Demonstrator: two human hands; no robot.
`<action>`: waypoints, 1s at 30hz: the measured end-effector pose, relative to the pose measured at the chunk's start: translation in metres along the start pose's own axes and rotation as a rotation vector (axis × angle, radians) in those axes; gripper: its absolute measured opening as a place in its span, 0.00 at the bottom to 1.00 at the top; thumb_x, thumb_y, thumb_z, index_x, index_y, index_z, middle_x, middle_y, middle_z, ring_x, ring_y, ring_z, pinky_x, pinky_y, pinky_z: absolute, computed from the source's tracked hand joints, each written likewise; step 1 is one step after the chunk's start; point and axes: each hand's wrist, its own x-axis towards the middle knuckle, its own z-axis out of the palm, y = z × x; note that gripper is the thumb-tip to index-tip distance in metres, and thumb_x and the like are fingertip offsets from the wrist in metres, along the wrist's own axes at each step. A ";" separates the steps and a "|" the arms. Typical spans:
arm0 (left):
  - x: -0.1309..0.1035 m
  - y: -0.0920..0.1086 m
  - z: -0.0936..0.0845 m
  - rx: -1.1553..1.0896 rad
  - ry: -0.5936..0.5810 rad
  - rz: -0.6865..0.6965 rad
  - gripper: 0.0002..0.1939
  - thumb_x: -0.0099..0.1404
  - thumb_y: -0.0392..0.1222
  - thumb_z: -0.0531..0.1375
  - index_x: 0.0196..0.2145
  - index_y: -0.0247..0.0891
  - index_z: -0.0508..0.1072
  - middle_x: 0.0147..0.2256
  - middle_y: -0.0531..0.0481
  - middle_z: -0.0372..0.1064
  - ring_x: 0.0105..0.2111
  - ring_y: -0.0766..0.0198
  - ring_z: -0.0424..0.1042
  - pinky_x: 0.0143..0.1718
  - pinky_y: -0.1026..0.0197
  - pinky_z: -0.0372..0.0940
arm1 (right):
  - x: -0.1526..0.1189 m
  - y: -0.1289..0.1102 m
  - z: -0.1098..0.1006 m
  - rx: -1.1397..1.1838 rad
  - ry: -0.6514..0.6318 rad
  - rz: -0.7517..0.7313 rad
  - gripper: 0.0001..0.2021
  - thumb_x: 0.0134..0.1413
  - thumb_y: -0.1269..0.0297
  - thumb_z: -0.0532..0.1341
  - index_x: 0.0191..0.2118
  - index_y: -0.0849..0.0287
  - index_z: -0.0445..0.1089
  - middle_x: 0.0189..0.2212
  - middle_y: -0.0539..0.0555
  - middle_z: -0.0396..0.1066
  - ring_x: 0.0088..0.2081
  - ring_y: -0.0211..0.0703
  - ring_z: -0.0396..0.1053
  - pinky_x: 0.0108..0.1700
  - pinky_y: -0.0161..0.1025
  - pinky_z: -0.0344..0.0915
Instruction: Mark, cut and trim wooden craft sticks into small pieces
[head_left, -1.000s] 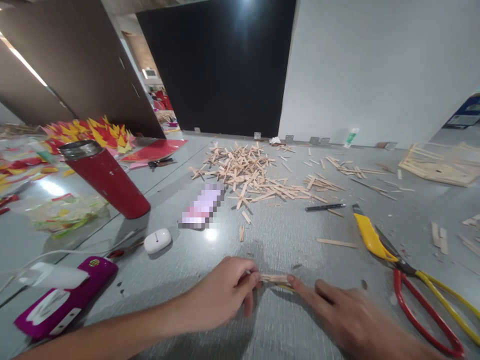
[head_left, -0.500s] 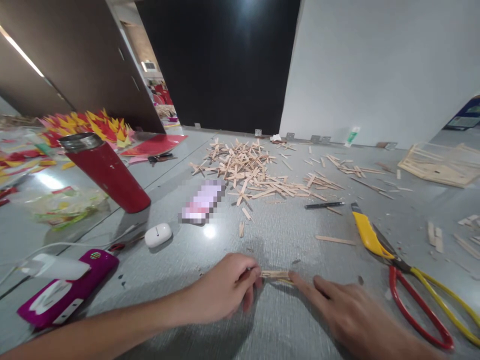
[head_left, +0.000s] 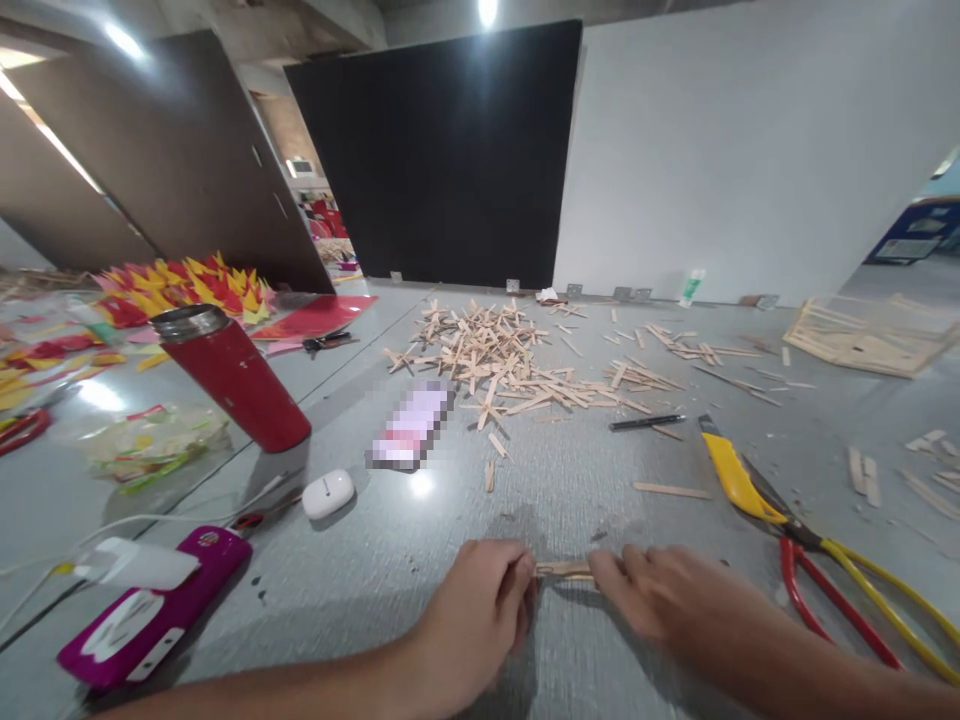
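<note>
Between my two hands, low in the middle of the head view, is a small bundle of thin wooden sticks (head_left: 564, 570), lying level just above the grey table. My left hand (head_left: 487, 610) is closed on its left end, thumb and fingers pinched together. The right end is held by my right hand (head_left: 656, 590), whose fingers are curled together over it. Both ends of the bundle are hidden by fingers. A short pair of sticks (head_left: 490, 475) lies beyond my left hand, and a single flat stick (head_left: 672, 491) lies beyond my right hand.
Beyond is a heap of wooden sticks (head_left: 487, 345). A phone (head_left: 412, 425), white earbud case (head_left: 328, 494), red flask (head_left: 232, 375) and purple power strip (head_left: 157, 610) stand left. To the right lie a black pen (head_left: 646, 423), yellow cutter (head_left: 735, 470) and large scissors (head_left: 806, 535).
The view has tilted up slightly. My left hand has closed more tightly at the bundle's left end, and my right hand's fingers, earlier stretched out, have curled over the right end.
</note>
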 end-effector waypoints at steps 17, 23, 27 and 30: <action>0.012 0.014 -0.008 0.191 -0.023 0.041 0.20 0.77 0.41 0.52 0.24 0.41 0.63 0.20 0.55 0.61 0.22 0.63 0.61 0.27 0.62 0.53 | 0.007 -0.001 0.013 -0.041 0.306 0.115 0.23 0.45 0.77 0.54 0.49 0.56 0.66 0.25 0.49 0.76 0.19 0.45 0.69 0.23 0.46 0.48; 0.014 0.041 -0.007 0.164 -0.099 -0.053 0.18 0.74 0.35 0.52 0.25 0.41 0.67 0.17 0.57 0.58 0.20 0.64 0.60 0.24 0.64 0.55 | -0.003 0.009 0.002 -0.096 0.350 0.075 0.24 0.43 0.79 0.52 0.48 0.58 0.65 0.26 0.49 0.78 0.19 0.44 0.70 0.23 0.44 0.53; 0.024 0.045 0.004 0.152 -0.062 -0.069 0.20 0.77 0.35 0.50 0.26 0.41 0.66 0.17 0.57 0.58 0.19 0.64 0.59 0.24 0.64 0.54 | -0.010 0.015 0.005 -0.104 0.304 0.084 0.26 0.35 0.77 0.56 0.46 0.56 0.64 0.25 0.48 0.76 0.19 0.44 0.71 0.23 0.43 0.53; 0.034 0.041 0.010 0.149 -0.043 -0.069 0.23 0.78 0.34 0.48 0.24 0.41 0.64 0.16 0.57 0.57 0.19 0.65 0.59 0.26 0.64 0.56 | -0.013 0.019 0.026 -0.052 0.285 0.099 0.28 0.30 0.76 0.58 0.46 0.55 0.61 0.23 0.45 0.74 0.18 0.44 0.71 0.22 0.43 0.53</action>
